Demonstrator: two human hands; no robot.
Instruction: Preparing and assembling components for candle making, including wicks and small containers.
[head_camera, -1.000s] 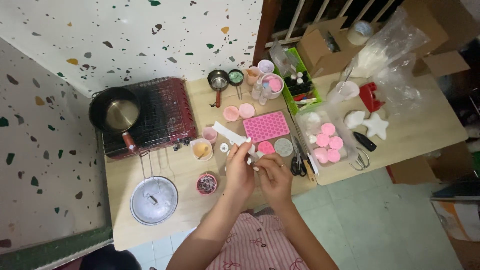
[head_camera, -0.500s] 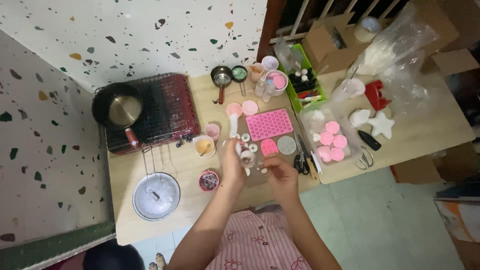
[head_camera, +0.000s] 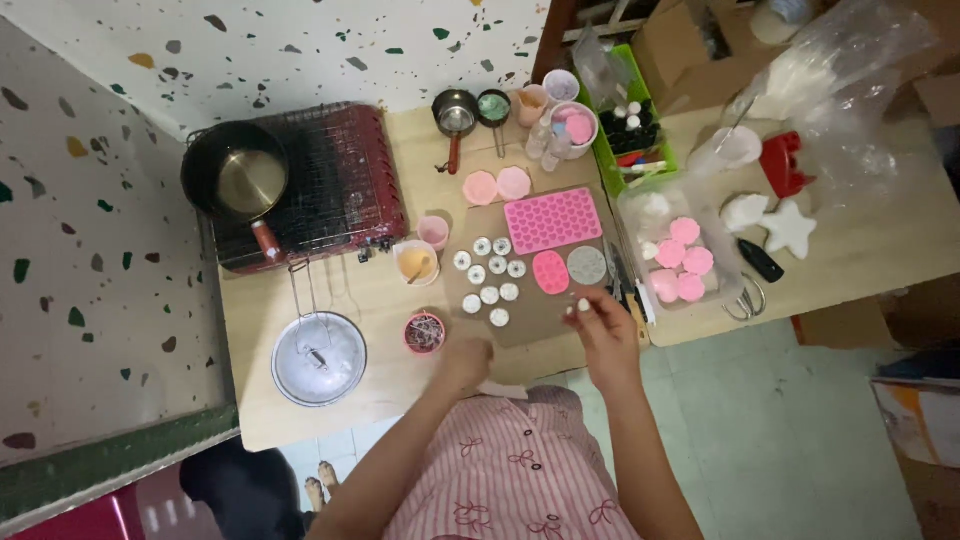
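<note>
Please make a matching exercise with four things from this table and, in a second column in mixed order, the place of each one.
Things:
1. dark pot
2. pink heart mould
3. white star shape
4. round metal lid

Places:
A. far right part of the table
B. on the red wire rack
C. near the table's front edge, left of the hands
D. on the brown mat, behind the grey disc

Pairs: 1-B, 2-D, 3-A, 4-C
</note>
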